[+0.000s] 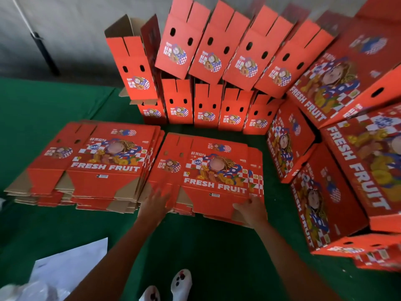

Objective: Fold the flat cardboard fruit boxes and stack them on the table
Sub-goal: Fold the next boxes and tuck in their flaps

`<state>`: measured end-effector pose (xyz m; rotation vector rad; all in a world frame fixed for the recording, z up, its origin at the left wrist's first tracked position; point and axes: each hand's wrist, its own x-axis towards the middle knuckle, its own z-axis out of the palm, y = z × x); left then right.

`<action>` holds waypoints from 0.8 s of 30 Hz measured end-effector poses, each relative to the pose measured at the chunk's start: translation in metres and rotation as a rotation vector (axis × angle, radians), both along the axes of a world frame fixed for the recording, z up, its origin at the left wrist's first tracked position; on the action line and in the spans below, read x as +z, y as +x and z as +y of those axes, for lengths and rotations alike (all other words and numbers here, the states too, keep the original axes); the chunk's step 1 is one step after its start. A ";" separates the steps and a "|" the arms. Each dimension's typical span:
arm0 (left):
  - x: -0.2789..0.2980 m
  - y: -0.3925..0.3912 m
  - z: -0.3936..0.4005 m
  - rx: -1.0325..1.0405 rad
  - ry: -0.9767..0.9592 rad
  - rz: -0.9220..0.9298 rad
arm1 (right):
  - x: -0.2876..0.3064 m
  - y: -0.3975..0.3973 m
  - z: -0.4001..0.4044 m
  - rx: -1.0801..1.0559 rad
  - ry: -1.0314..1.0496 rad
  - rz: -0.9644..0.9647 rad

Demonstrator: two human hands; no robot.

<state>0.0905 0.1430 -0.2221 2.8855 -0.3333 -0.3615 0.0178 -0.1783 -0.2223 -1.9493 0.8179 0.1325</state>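
Note:
Two piles of flat red "FRESH FRUIT" cardboard boxes lie on the green-covered surface [195, 246]: a left pile [93, 168] and a right pile [214, 177]. My left hand [157, 203] reaches to the near left edge of the right pile with fingers spread, blurred by motion. At the near right corner of that pile's top sheet, my right hand [251, 210] grips the edge with the thumb on top. Folded boxes [206, 55] stand in two rows behind the piles.
More folded boxes [338, 170] are stacked on their sides at the right, reaching close to my right arm. White paper or plastic sheeting [71, 270] lies at the lower left. A dark pole [44, 51] leans against the grey wall behind.

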 end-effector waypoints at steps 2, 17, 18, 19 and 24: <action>0.006 -0.003 0.005 -0.082 0.023 -0.051 | 0.008 -0.003 -0.011 -0.033 0.131 -0.036; 0.155 0.034 0.006 0.193 -0.706 -0.506 | 0.187 0.019 -0.052 -0.007 0.048 -0.830; 0.169 0.035 0.007 0.231 -0.823 -0.525 | 0.202 0.019 -0.052 0.017 -0.005 -0.864; 0.184 0.036 0.005 0.260 -0.908 -0.542 | 0.214 0.017 -0.053 0.042 -0.045 -0.895; 0.234 0.036 0.002 0.334 -1.114 -0.753 | 0.262 0.004 -0.059 0.039 -0.076 -1.028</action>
